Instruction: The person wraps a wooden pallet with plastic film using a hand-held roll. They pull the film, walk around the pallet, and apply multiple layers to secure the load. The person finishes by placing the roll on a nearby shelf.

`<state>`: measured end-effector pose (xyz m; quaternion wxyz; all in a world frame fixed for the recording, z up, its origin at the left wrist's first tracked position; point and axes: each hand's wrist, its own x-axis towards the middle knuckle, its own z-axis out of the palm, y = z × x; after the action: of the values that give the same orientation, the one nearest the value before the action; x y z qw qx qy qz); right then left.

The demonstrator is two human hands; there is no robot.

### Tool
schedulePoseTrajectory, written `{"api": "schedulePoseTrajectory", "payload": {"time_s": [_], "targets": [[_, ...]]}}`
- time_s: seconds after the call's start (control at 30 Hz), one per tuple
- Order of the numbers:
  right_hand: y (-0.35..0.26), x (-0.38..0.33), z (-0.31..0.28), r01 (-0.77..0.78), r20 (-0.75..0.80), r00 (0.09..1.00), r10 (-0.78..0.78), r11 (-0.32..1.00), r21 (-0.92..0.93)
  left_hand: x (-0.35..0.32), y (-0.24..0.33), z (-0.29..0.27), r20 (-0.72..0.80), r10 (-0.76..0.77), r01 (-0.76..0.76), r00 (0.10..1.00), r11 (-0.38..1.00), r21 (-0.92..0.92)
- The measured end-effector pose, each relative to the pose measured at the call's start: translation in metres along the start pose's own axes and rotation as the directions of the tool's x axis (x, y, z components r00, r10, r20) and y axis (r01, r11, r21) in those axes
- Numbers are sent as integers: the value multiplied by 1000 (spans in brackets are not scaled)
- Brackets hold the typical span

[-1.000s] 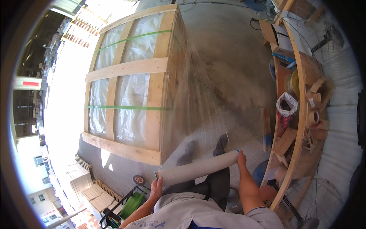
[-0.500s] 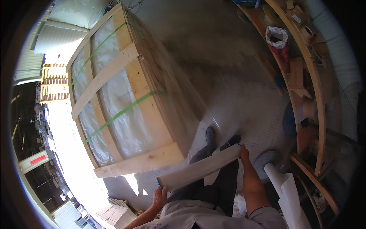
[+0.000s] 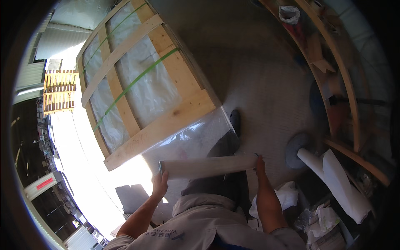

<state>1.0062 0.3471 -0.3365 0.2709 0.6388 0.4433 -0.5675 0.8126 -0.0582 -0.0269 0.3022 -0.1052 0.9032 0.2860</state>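
roll (image 3: 208, 167), long axis crosswise before my waist, my left hand (image 3: 160, 183) and right hand (image 3: 260, 165) clamped on its ends; crate (image 3: 166, 123) ahead-left, nearer my left hand, clear film (image 3: 193, 135) spanning between.

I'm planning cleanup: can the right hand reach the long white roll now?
Probably not: the right hand holds one end of the pale cylindrical plastic film roll, though the way to the long white roll looks free.
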Motion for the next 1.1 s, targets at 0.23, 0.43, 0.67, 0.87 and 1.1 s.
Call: {"api": "schedulePoseTrajectory", "payload": {"time_s": [0.23, 0.43, 0.67, 0.87, 1.1], "targets": [[126, 40, -1, 325, -89, 921, -379, 875, -360, -37, -60, -24, -37, 77, -80, 996, 993, -86], [161, -12, 41, 255, -154, 956, -250, 967, 15, -22, -131, -54, 81, 463, -469, 883, 856, 219], [214, -118, 125, 167, -204, 974, -100, 923, 347, 20, -202, -105, 98, 494, -499, 864, 866, 40], [315, -150, 218, 284, -372, 920, -125, 867, 410, 29, -231, -184, 239, 571, -596, 786, 801, 46], [393, -153, 294, 233, -419, 907, -36, 872, 430, 35, -290, -227, 354, 391, -445, 850, 891, 85]]}}
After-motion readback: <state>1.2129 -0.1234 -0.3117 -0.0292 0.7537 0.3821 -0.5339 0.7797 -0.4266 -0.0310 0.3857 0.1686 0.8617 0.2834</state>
